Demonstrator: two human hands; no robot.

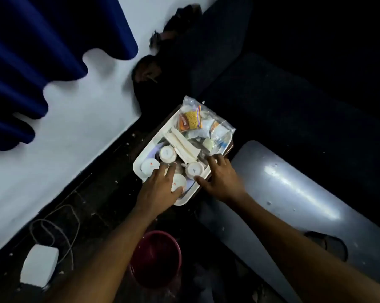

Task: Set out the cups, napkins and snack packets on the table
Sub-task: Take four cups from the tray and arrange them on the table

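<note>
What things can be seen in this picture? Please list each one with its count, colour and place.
tray: one, white, centre, holding the items below
cups: four, white, upside down in the near half of the tray
napkins: a folded white stack, middle of the tray
bag: one, clear plastic with snack packets inside, far end of the tray
bucket: one, dark red, on the floor below the tray
box: one, white, bottom left, with cables beside it
curtain: one, blue, top left
left hand: over the near cups
right hand: at the tray's right edge
</note>
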